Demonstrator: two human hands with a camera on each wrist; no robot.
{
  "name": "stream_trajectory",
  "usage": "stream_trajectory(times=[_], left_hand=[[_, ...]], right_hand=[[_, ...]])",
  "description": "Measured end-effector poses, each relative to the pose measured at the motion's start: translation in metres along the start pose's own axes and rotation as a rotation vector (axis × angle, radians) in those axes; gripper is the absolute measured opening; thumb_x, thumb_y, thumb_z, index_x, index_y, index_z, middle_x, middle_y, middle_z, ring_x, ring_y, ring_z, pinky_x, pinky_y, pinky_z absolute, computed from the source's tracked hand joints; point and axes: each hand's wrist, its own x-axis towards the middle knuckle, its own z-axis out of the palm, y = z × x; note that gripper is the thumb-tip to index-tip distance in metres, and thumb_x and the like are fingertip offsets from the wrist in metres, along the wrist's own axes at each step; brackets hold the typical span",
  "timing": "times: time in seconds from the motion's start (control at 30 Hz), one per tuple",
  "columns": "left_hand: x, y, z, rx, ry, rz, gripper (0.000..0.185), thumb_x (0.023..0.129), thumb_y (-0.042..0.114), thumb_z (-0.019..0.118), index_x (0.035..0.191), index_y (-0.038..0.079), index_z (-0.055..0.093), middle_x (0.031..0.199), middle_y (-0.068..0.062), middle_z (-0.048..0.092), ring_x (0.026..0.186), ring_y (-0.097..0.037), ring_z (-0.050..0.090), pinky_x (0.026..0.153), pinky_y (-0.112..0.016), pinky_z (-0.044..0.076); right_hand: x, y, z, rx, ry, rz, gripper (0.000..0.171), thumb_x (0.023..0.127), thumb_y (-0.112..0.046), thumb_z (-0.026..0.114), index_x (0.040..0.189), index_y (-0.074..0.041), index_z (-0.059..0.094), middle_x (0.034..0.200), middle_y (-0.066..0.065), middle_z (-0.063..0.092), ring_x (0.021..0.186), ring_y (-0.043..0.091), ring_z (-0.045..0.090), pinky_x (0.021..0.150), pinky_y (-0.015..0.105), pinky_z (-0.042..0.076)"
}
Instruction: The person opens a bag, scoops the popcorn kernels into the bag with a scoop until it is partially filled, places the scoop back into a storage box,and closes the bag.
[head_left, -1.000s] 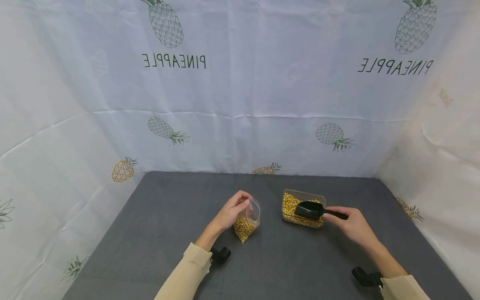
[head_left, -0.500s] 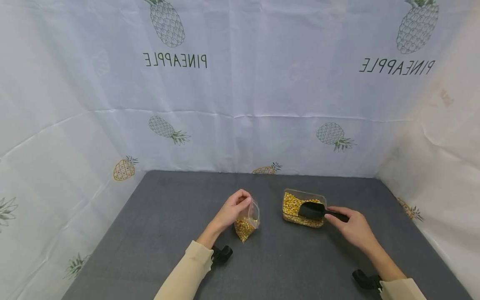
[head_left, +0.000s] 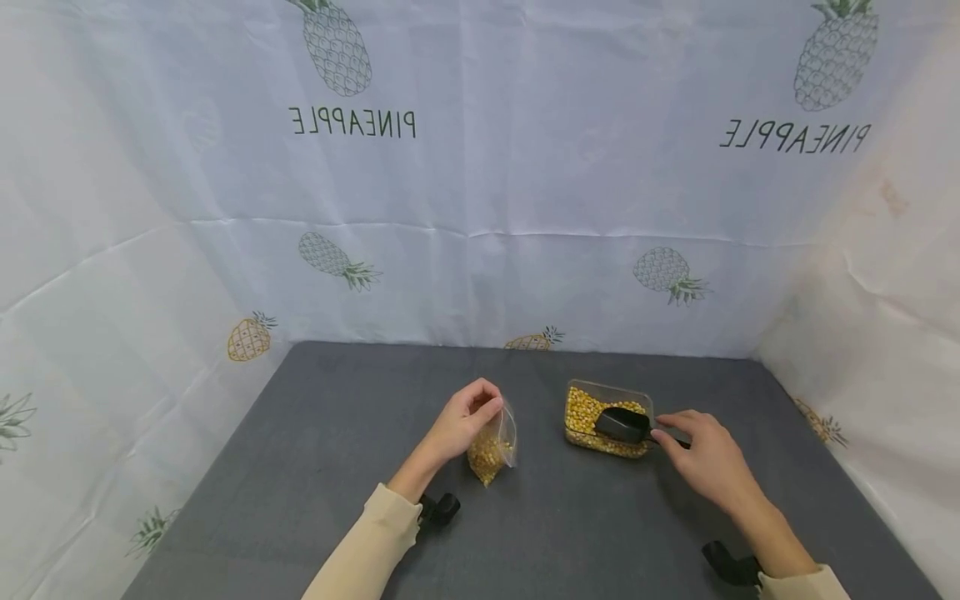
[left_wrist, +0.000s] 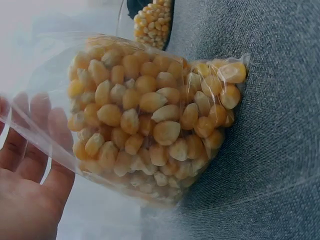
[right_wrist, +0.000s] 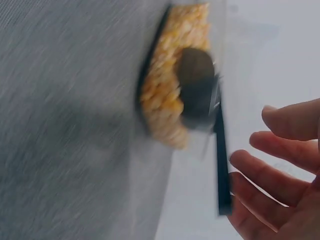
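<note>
The left hand (head_left: 463, 421) pinches the top edge of a small clear plastic bag (head_left: 492, 446), which stands on the grey table (head_left: 315, 450) near its middle. The bag is about half full of yellow corn kernels (left_wrist: 150, 120), round and glossy. To the right, a clear container (head_left: 604, 419) holds more kernels, and a black scoop (head_left: 622, 424) lies in it. The right hand (head_left: 701, 454) is beside the scoop handle with relaxed, spread fingers (right_wrist: 270, 152), gripping nothing.
</note>
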Motion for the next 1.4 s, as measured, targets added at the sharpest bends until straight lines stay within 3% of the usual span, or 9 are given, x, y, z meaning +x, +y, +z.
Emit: stream_trajectory(times=[0.13,0.37,0.43,0.57,0.77,0.93,1.07,1.23,1.4], left_hand=[[-0.006,0.023,0.000,0.010,-0.001,0.026,0.011,0.104,0.000,0.055,0.105,-0.010,0.059,0.094,-0.033,0.058,0.084,-0.050,0.055,0.073,-0.029,0.047],[-0.013,0.042,0.001,0.073,0.046,0.093,0.011,0.104,0.000,0.055,0.103,-0.009,0.060,0.088,-0.026,0.059,0.075,-0.008,0.055,0.068,-0.029,0.047],[-0.014,0.043,0.001,0.085,0.055,0.104,0.013,0.104,0.001,0.055,0.103,-0.011,0.060,0.087,-0.025,0.060,0.074,-0.006,0.054,0.067,-0.028,0.047],[-0.014,0.036,0.002,0.116,0.081,0.136,0.013,0.103,0.002,0.057,0.102,-0.011,0.061,0.083,-0.018,0.060,0.072,-0.008,0.054,0.064,-0.028,0.048],[-0.010,0.010,0.006,0.152,0.145,0.166,0.007,0.102,0.004,0.060,0.100,0.001,0.065,0.082,-0.016,0.063,0.069,-0.013,0.057,0.063,-0.027,0.048],[-0.013,0.032,0.009,0.148,0.180,0.150,0.007,0.101,0.002,0.060,0.098,-0.001,0.065,0.081,-0.018,0.063,0.069,-0.036,0.060,0.063,-0.028,0.049],[-0.015,0.052,0.012,0.154,0.198,0.175,0.006,0.100,-0.004,0.060,0.096,-0.007,0.063,0.075,-0.014,0.060,0.065,-0.034,0.057,0.060,-0.027,0.047],[-0.017,0.059,0.015,0.152,0.218,0.198,0.008,0.100,-0.004,0.060,0.095,-0.009,0.063,0.074,-0.009,0.060,0.064,-0.036,0.058,0.059,-0.028,0.048],[-0.019,0.064,0.018,0.143,0.236,0.211,0.008,0.099,-0.005,0.059,0.094,-0.009,0.062,0.075,-0.017,0.061,0.064,-0.037,0.059,0.058,-0.028,0.049]], right_hand=[[-0.002,-0.015,0.002,0.066,0.021,-0.031,0.027,0.097,-0.016,0.071,0.118,0.001,0.073,0.115,0.017,0.068,0.102,0.039,0.064,0.080,0.056,0.051],[-0.002,-0.032,0.016,0.183,0.049,-0.068,0.023,0.097,-0.018,0.071,0.117,-0.006,0.074,0.109,0.005,0.071,0.093,0.023,0.067,0.075,0.039,0.055],[-0.002,-0.036,0.021,0.217,0.043,-0.069,0.023,0.097,-0.018,0.071,0.118,-0.007,0.074,0.110,0.005,0.071,0.092,0.020,0.067,0.073,0.034,0.054],[-0.001,-0.046,0.031,0.304,0.021,-0.062,0.026,0.098,-0.019,0.070,0.122,-0.008,0.072,0.114,0.008,0.071,0.096,0.018,0.068,0.077,0.031,0.055],[0.000,-0.060,0.046,0.398,0.004,-0.040,0.028,0.099,-0.022,0.070,0.123,-0.008,0.069,0.114,0.001,0.071,0.101,0.017,0.068,0.085,0.035,0.054],[0.001,-0.070,0.054,0.480,-0.040,-0.056,0.026,0.097,-0.025,0.071,0.119,-0.012,0.071,0.112,-0.001,0.072,0.099,0.014,0.068,0.086,0.036,0.054],[0.002,-0.079,0.059,0.554,-0.069,-0.071,0.027,0.096,-0.025,0.073,0.120,-0.013,0.071,0.113,0.003,0.072,0.099,0.012,0.068,0.086,0.034,0.054],[0.006,-0.088,0.066,0.633,-0.072,-0.081,0.030,0.094,-0.023,0.075,0.121,-0.011,0.070,0.114,0.005,0.071,0.100,0.011,0.068,0.087,0.034,0.054],[0.009,-0.094,0.072,0.701,-0.047,-0.107,0.030,0.093,-0.017,0.076,0.120,-0.006,0.069,0.112,0.007,0.070,0.099,0.013,0.068,0.087,0.033,0.055]])
